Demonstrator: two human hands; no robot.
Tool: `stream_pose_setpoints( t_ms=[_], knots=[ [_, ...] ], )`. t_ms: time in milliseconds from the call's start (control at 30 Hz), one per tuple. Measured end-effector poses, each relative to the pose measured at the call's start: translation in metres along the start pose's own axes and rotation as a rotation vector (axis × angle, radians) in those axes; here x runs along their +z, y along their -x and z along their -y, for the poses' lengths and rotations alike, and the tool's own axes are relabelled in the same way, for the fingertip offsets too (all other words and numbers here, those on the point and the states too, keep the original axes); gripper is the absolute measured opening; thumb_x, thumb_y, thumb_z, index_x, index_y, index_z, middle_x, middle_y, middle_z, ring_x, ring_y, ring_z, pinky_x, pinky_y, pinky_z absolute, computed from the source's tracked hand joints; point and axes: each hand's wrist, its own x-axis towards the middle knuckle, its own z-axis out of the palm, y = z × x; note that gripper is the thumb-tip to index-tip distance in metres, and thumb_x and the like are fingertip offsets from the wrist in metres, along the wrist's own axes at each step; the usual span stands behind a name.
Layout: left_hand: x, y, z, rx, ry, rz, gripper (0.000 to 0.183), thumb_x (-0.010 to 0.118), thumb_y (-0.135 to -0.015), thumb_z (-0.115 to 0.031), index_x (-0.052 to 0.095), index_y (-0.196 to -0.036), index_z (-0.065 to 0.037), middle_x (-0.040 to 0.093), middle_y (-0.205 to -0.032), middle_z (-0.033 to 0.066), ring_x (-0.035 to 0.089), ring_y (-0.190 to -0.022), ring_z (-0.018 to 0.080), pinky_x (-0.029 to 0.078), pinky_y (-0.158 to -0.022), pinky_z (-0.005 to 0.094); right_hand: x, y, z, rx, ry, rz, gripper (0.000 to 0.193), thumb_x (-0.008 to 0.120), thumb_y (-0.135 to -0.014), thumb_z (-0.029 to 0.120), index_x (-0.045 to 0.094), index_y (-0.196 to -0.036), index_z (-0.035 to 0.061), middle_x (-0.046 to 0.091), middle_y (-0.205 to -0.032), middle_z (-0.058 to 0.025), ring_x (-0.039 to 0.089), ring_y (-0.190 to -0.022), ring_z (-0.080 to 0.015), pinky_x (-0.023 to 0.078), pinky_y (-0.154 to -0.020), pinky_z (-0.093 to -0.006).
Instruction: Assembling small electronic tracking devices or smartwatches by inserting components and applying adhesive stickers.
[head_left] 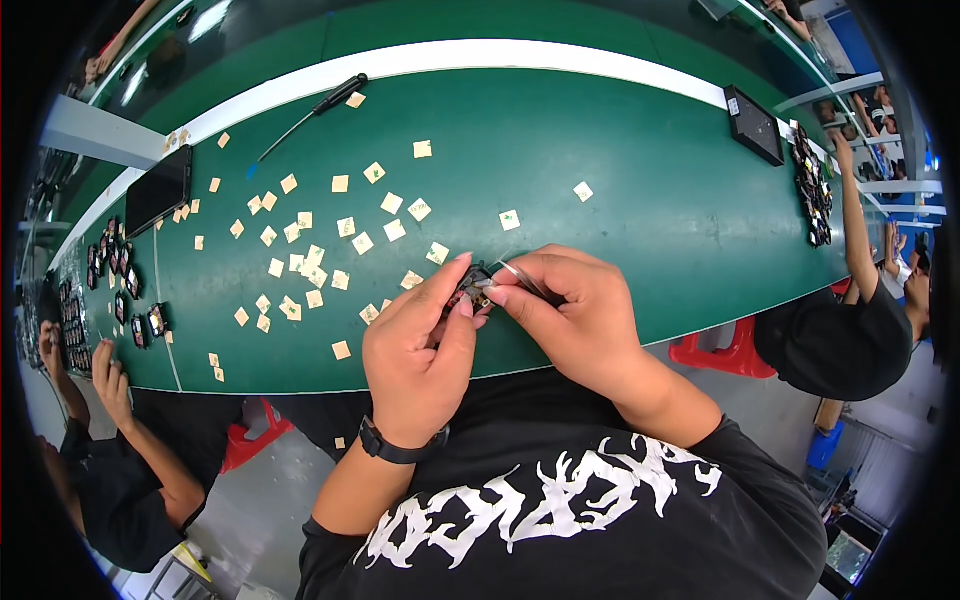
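Note:
Close to the table's near edge, my left hand (415, 345), with a black watch on its wrist, grips a small dark electronic part (466, 292) between thumb and fingers. My right hand (580, 315) meets it from the right, thumb and forefinger pinched on slim metal tweezers (524, 277). The tweezers' tips are at the part or just beside it; my fingers hide the exact contact. Small cream paper squares (420, 210) with faint green marks lie scattered on the green table (660, 200), mostly left of and beyond my hands.
A screwdriver (320, 112) lies at the far left near a black flat panel (160, 190). Small black devices (125, 275) cluster at the left. A black tray (753, 127) and a pile of dark parts (813, 188) sit far right. Other people work at both sides near red stools (725, 350).

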Motion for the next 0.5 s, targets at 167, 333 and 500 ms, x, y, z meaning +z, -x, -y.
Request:
stream_pose_setpoints(
  t_ms=[167,333,500],
  knots=[
    [0.0033,0.0003,0.0045,0.063,-0.030,-0.019,0.041,0.061,-0.093,0.012,0.061,-0.135,0.007,0.066,-0.109,0.0118,0.068,-0.092,0.0123,0.056,-0.078,0.0244,0.0002,-0.0015,-0.0032,-0.044,0.069,0.016,0.012,0.075,-0.090,0.010,0.076,-0.098,0.0016,0.066,-0.079,-0.0090,0.058,-0.063,-0.0134,0.045,-0.057,-0.0295],
    [0.0037,-0.0012,0.0068,0.090,-0.079,-0.008,0.043,0.065,-0.091,0.012,0.061,-0.134,0.007,0.064,-0.112,0.0108,0.067,-0.094,0.0108,0.056,-0.075,0.0225,-0.0002,-0.0011,-0.0087,0.062,-0.078,0.070,0.014,0.075,-0.090,0.011,0.075,-0.098,0.0000,0.062,-0.075,-0.0070,0.052,-0.061,-0.0120,0.042,-0.056,-0.0300],
    [0.0018,-0.0009,0.0049,0.058,-0.097,-0.007,0.044,0.066,-0.090,0.013,0.061,-0.134,0.007,0.064,-0.112,0.0108,0.067,-0.094,0.0107,0.056,-0.076,0.0226,0.0037,-0.0018,-0.0016,0.190,-0.123,0.079,0.016,0.076,-0.091,0.013,0.074,-0.096,-0.0016,0.059,-0.071,-0.0033,0.049,-0.062,-0.0084,0.040,-0.055,-0.0283]
  ],
)
